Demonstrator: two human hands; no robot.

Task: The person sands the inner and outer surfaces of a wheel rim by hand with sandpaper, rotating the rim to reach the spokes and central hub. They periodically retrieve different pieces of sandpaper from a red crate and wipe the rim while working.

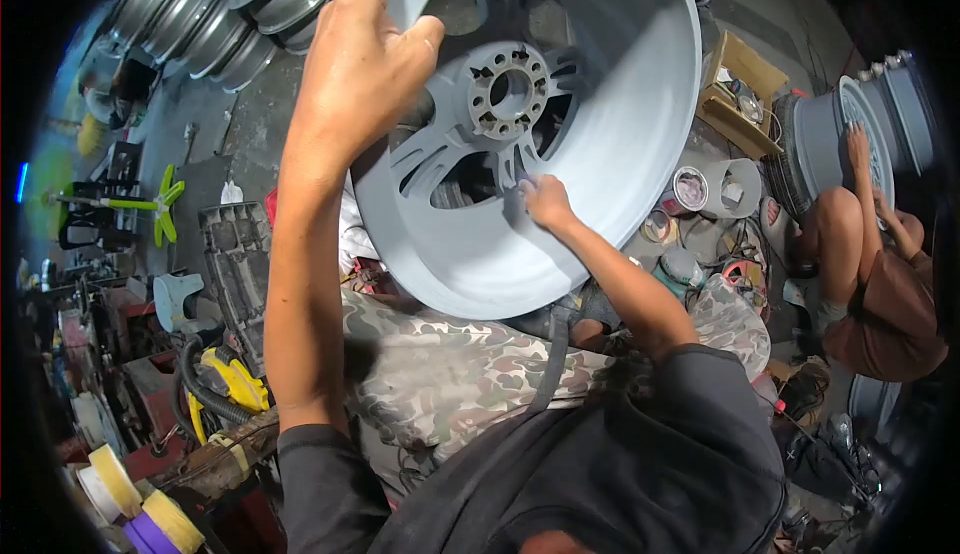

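Note:
A large grey wheel rim [640, 144] is tilted in front of me, its hollow barrel facing me and its spokes and hub [508, 91] deeper inside. My left hand [372, 49] is at the rim's upper left edge, with a finger extended upward and the thumb out; the other fingers are partly hidden. Inside the barrel, my right hand [545, 200] is closed near the base of a lower spoke. What it holds, if anything, is too small to make out.
Stacked rims [190, 19] stand at upper left. A cardboard box [742, 94] and an open can [690, 189] are on the right. Beyond them a co-worker [880, 254] sits by another wheel [825, 144]. Tape rolls [112, 482] lie at lower left.

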